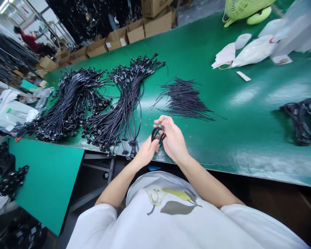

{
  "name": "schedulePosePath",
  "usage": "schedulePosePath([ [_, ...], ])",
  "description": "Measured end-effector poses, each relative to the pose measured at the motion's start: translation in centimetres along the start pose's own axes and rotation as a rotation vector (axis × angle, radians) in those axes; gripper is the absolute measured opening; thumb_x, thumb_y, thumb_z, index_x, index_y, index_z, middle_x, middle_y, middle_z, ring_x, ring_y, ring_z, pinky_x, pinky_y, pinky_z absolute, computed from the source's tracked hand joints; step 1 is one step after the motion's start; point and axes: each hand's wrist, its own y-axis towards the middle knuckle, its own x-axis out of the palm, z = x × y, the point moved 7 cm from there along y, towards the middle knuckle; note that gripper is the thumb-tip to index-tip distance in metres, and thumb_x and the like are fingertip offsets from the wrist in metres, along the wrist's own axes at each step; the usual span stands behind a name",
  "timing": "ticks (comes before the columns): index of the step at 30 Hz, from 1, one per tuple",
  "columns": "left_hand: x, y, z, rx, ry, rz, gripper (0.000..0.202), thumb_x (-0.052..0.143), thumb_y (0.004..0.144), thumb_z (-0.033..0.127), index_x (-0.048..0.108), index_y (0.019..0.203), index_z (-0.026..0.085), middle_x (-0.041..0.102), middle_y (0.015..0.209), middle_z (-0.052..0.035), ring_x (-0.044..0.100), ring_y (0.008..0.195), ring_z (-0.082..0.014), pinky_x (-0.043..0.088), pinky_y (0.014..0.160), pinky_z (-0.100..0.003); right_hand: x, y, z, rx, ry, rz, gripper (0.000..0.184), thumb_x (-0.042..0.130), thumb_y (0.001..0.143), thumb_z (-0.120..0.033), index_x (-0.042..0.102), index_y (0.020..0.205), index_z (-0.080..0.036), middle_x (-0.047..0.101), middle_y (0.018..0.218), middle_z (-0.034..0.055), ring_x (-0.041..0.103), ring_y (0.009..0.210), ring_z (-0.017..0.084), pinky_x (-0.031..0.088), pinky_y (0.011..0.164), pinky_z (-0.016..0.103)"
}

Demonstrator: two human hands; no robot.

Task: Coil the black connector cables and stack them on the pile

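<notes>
Green worktable (248, 114), cardboard boxes (134, 33) behind, metal racks (5, 52) left.

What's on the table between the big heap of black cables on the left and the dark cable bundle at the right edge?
In the head view, a loose pile of thin black ties lies there; otherwise bare green table.

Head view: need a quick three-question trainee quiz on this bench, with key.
1. True or false: the left hand and right hand both grip the coiled black cable.
2. Where is the pile of thin black ties? A) on the table beyond the hands B) on the floor C) in the left hand
3. Fill in: the table top is ___.
Key: 1 true; 2 A; 3 green.
</notes>
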Motion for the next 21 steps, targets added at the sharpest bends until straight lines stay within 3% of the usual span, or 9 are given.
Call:
schedulePosePath([
  [2,0.5,-0.1,-0.4,0.002,0.030,-0.097,0.040,0.040,0.095,0.055,0.053,0.095,0.017,0.042,0.066,0.0035,0.041,0.062,-0.0115,0.036,0.063,-0.028,0.6,-0.4,0.2,-0.029,0.001,-0.062,0.050,0.059,0.078,-0.067,0.043,0.080,-0.020,0.050,0.112,0.0052,0.057,0.086,0.012,0.050,0.065,0.024],
  [5,0.9,-0.7,-0.5,0.018,0.085,-0.214,0.048,0.038,0.092,0.061,0.048,0.075,0.017,0.043,0.067,0.0012,0.040,0.063,-0.0121,0.035,0.063,-0.028,1.0,-0.4,0.4,0.045,0.088,-0.143,0.051,0.075,0.070,-0.051,0.035,0.082,-0.022,0.052,0.097,-0.0017,0.047,0.055,0.003,0.040,0.047,0.019],
  [8,0.8,-1.1,0.3,0.076,0.118,-0.192,0.055,0.031,0.092,0.066,0.049,0.072,0.018,0.045,0.070,-0.0010,0.042,0.066,-0.0138,0.037,0.067,-0.029,1.0,0.0,0.1,0.164,0.211,-0.168,0.039,0.069,0.079,-0.042,0.036,0.086,-0.023,0.043,0.076,-0.0083,0.026,0.042,-0.001,0.023,0.039,0.013],
  [10,0.6,-0.9,0.8,0.111,0.126,-0.149,0.057,0.030,0.092,0.066,0.054,0.075,0.017,0.049,0.077,-0.0039,0.045,0.073,-0.0158,0.040,0.073,-0.031,1.3,0.1,-0.3,0.212,0.246,-0.208,0.031,0.062,0.084,-0.042,0.039,0.086,-0.022,0.038,0.069,-0.0089,0.021,0.041,-0.001,0.015,0.037,0.013],
  [14,0.8,-0.4,1.0,0.127,0.071,-0.093,0.053,0.048,0.084,0.069,0.062,0.082,0.017,0.058,0.095,-0.0086,0.052,0.098,-0.0215,0.042,0.089,-0.033,1.9,0.2,-1.1,0.190,0.230,-0.232,0.028,0.062,0.083,-0.041,0.042,0.085,-0.021,0.035,0.064,-0.0093,0.018,0.040,0.000,0.012,0.036,0.012],
  [17,2.2,-0.8,0.0,-0.073,-0.231,-0.171,0.053,0.047,0.085,0.069,0.057,0.084,0.017,0.055,0.072,-0.0025,0.054,0.072,-0.0163,0.048,0.069,-0.031,2.1,0.4,-1.1,0.197,0.223,-0.241,0.027,0.062,0.082,-0.039,0.043,0.083,-0.020,0.035,0.061,-0.0096,0.017,0.040,0.000,0.012,0.035,0.012],
  [19,3.2,-1.4,-0.3,-0.226,-0.451,-0.222,0.055,0.047,0.083,0.072,0.051,0.081,0.018,0.043,0.058,0.0039,0.044,0.051,-0.0112,0.041,0.050,-0.025,2.2,0.8,-0.8,0.255,0.239,-0.284,0.026,0.063,0.082,-0.038,0.044,0.082,-0.019,0.035,0.060,-0.0099,0.017,0.039,0.000,0.011,0.035,0.011],
  [21,3.6,-1.8,0.0,-0.319,-0.584,-0.246,0.054,0.052,0.081,0.071,0.052,0.081,0.017,0.036,0.055,0.0064,0.038,0.046,-0.0088,0.035,0.044,-0.022,2.1,1.2,-0.4,0.339,0.275,-0.323,0.025,0.063,0.081,-0.036,0.045,0.082,-0.019,0.035,0.059,-0.0103,0.015,0.039,0.000,0.011,0.034,0.011],
])
